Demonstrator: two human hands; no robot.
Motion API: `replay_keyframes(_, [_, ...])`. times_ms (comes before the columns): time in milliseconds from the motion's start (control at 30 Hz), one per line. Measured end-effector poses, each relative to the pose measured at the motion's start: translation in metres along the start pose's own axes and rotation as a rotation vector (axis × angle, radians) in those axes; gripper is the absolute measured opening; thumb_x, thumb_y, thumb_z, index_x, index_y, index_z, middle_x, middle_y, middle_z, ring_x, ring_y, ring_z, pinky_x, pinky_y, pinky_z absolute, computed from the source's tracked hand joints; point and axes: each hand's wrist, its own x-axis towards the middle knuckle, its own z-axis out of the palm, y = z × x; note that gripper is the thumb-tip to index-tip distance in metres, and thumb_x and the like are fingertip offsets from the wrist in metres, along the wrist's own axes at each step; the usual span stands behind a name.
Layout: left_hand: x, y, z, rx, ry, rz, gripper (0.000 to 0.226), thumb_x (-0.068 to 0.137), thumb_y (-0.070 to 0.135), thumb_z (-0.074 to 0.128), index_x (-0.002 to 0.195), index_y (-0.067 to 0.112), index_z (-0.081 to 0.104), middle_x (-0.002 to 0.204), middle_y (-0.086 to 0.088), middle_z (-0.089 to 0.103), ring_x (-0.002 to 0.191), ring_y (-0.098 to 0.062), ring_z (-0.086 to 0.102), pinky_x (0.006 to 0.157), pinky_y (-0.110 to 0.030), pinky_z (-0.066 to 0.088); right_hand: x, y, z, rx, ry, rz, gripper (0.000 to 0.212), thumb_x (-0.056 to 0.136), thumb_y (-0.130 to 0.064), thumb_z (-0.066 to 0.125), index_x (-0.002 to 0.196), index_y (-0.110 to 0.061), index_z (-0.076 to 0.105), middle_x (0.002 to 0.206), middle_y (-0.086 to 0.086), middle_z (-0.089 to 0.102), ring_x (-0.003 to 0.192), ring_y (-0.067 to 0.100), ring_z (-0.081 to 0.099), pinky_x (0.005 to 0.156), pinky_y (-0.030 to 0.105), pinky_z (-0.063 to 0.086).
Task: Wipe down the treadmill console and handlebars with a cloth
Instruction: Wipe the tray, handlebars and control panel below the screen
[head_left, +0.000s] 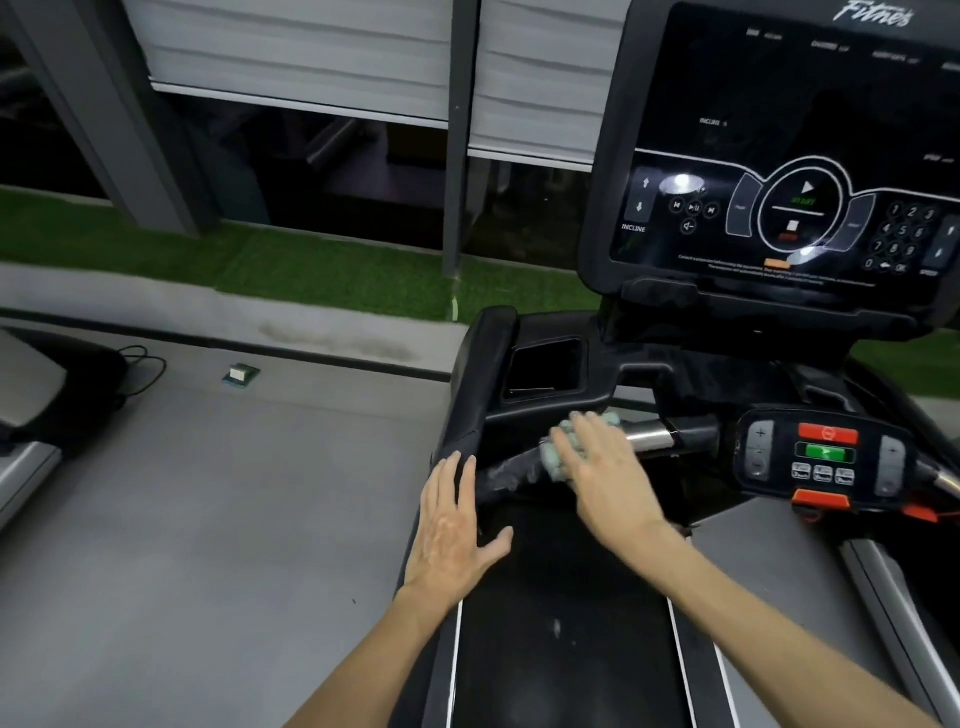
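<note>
The pale green cloth (552, 460) sits on the front handlebar (649, 434), where the shiny silver part of the bar meets the black part. The right hand (597, 462) lies on top of the cloth and presses it onto the handlebar. Its fingers are mostly straight and a little apart. This hand looks blurry. The left hand (449, 530) is just to the left of the handlebar, and nothing is in it. Its fingers are straight and spread, the thumb sticks out, and the tips touch the black side arm (467, 405) of the treadmill. Just to the right of the handlebar is a small button panel (823, 457) with a red button and a green button. Above the handlebar stands the big dark console screen (779, 156), with white signs and numbers on it. Between the screen and the handlebar is a black tray pocket (543, 369). Below the handlebar runs the black belt (561, 623). Far to the left of the handlebar is the grey floor (208, 493), where a small box (241, 374) lies, with a strip of green grass mat (311, 265) behind it.
</note>
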Motion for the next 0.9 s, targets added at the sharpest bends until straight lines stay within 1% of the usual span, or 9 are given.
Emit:
replay_keyframes(133, [0.000, -0.001, 0.002, 0.002, 0.030, 0.010, 0.094, 0.076, 0.056, 0.055, 0.151, 0.007, 0.025, 0.155, -0.015, 0.029, 0.144, -0.030, 0.025, 0.118, -0.038, 0.021, 0.014, -0.056, 0.006, -0.059, -0.049, -0.201, 0.064, 0.090, -0.019, 0.056, 0.147, -0.007, 0.030, 0.149, 0.019, 0.032, 0.139, 0.036, 0.026, 0.116, 0.046, 0.019])
replay_keyframes(200, [-0.001, -0.002, 0.002, 0.014, 0.034, 0.020, 0.094, 0.076, 0.055, 0.057, 0.150, 0.007, 0.025, 0.154, -0.015, 0.030, 0.144, -0.030, 0.027, 0.117, -0.038, 0.023, 0.014, -0.051, 0.004, -0.078, -0.069, -0.233, 0.064, 0.093, -0.018, 0.053, 0.150, -0.010, 0.025, 0.154, 0.018, 0.025, 0.143, 0.033, 0.021, 0.117, 0.044, 0.015])
replay_keyframes(267, [-0.002, -0.002, 0.002, 0.019, 0.034, 0.032, 0.095, 0.076, 0.054, 0.060, 0.151, 0.007, 0.024, 0.155, -0.015, 0.029, 0.144, -0.030, 0.026, 0.118, -0.039, 0.024, 0.009, -0.031, 0.000, -0.062, -0.070, -0.233, 0.068, 0.086, -0.015, 0.063, 0.147, -0.011, 0.033, 0.152, 0.017, 0.032, 0.141, 0.032, 0.029, 0.116, 0.043, 0.022])
replay_keyframes(333, [-0.002, 0.000, 0.003, 0.030, 0.019, 0.031, 0.096, 0.077, 0.053, 0.063, 0.152, 0.008, 0.022, 0.156, -0.014, 0.027, 0.145, -0.030, 0.025, 0.118, -0.041, 0.026, 0.004, -0.015, -0.003, -0.019, -0.050, -0.151, 0.069, 0.073, -0.018, 0.077, 0.136, -0.010, 0.051, 0.138, 0.017, 0.050, 0.129, 0.032, 0.046, 0.108, 0.043, 0.037])
replay_keyframes(400, [-0.002, 0.001, 0.003, 0.047, 0.002, 0.022, 0.098, 0.079, 0.053, 0.065, 0.153, 0.009, 0.019, 0.158, -0.013, 0.024, 0.147, -0.029, 0.022, 0.119, -0.043, 0.027, 0.001, -0.012, -0.004, 0.001, -0.007, -0.084, 0.063, 0.069, -0.018, 0.078, 0.128, -0.008, 0.058, 0.129, 0.018, 0.056, 0.122, 0.034, 0.052, 0.102, 0.044, 0.043])
replay_keyframes(500, [0.001, 0.001, 0.004, 0.069, -0.033, 0.020, 0.099, 0.079, 0.055, 0.064, 0.154, 0.011, 0.016, 0.159, -0.013, 0.020, 0.148, -0.028, 0.018, 0.119, -0.044, 0.027, 0.003, -0.033, 0.001, -0.005, -0.008, -0.089, 0.065, 0.077, -0.014, 0.067, 0.138, -0.006, 0.047, 0.140, 0.020, 0.044, 0.132, 0.037, 0.038, 0.110, 0.048, 0.031])
replay_keyframes(667, [0.001, -0.006, 0.007, 0.090, -0.021, 0.069, 0.102, 0.073, 0.054, 0.070, 0.151, 0.008, 0.023, 0.155, -0.013, 0.028, 0.146, -0.027, 0.024, 0.118, -0.045, 0.030, 0.012, -0.066, 0.007, -0.124, -0.088, -0.244, 0.070, 0.093, -0.026, 0.055, 0.151, -0.011, 0.019, 0.156, 0.018, 0.019, 0.145, 0.034, 0.014, 0.118, 0.046, 0.010])
replay_keyframes(800, [-0.001, -0.005, 0.006, 0.089, 0.001, 0.067, 0.104, 0.072, 0.051, 0.073, 0.151, 0.007, 0.022, 0.155, -0.015, 0.029, 0.145, -0.029, 0.025, 0.117, -0.046, 0.031, 0.003, -0.040, 0.006, -0.079, -0.062, -0.274, 0.067, 0.093, -0.020, 0.054, 0.151, -0.014, 0.021, 0.158, 0.014, 0.018, 0.146, 0.030, 0.013, 0.119, 0.044, 0.009])
replay_keyframes(900, [-0.002, 0.000, 0.004, 0.097, 0.010, 0.052, 0.105, 0.074, 0.053, 0.071, 0.152, 0.006, 0.020, 0.156, -0.015, 0.028, 0.146, -0.029, 0.025, 0.117, -0.045, 0.031, -0.006, -0.016, 0.004, -0.044, -0.001, -0.207, 0.071, 0.082, -0.018, 0.068, 0.146, -0.014, 0.037, 0.152, 0.015, 0.033, 0.142, 0.031, 0.028, 0.115, 0.044, 0.022])
